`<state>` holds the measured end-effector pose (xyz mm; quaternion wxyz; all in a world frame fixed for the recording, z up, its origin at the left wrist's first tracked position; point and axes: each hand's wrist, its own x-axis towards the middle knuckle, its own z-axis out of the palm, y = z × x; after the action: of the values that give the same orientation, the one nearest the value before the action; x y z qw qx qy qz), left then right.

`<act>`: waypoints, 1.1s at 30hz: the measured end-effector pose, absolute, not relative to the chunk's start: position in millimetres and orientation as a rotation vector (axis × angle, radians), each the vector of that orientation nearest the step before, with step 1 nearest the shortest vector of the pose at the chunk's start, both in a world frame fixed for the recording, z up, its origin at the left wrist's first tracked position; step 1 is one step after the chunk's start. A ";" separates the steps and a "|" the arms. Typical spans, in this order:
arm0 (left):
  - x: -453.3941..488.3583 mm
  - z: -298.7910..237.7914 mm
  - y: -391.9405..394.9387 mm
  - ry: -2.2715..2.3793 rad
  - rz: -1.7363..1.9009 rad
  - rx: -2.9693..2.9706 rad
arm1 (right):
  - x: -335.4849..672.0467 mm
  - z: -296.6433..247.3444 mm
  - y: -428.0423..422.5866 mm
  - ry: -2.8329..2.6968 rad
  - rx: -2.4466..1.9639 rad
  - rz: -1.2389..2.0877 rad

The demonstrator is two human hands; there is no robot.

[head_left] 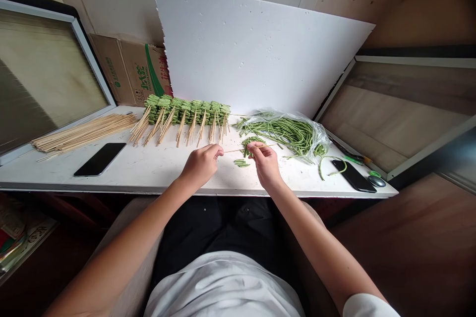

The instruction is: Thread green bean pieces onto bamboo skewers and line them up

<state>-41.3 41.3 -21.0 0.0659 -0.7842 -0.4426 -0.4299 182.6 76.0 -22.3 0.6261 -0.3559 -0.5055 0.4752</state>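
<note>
Nearly crosswise, one bamboo skewer [232, 150]

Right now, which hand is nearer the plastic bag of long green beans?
Right: the right hand is just in front of the plastic bag; the left hand is farther left.

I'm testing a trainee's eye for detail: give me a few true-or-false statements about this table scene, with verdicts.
The right hand holds a small bunch of cut green beans with a wooden skewer. True.
The left hand holds a phone. False: it is at the skewer's left end.
Only one phone lies on the table. False: there are two, one black phone at the left and another at the right.
Finished bean skewers lie in a row, sticks toward the person. True.
</note>
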 end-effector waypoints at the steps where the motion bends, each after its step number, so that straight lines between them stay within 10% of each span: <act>1: -40.9 -21.0 41.1 -1.334 -1.298 -2.365 | 182.4 -23.0 76.2 -1.167 -0.821 1.082; 33: -51.0 -15.7 45.6 -1.505 -1.324 -2.351 | 191.1 -18.3 79.1 -1.337 -0.841 1.149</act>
<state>-51.0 45.6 -15.7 0.0262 -0.7607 -0.4871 -0.4283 191.1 79.1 -18.3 0.5599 -0.3566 -0.5672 0.4875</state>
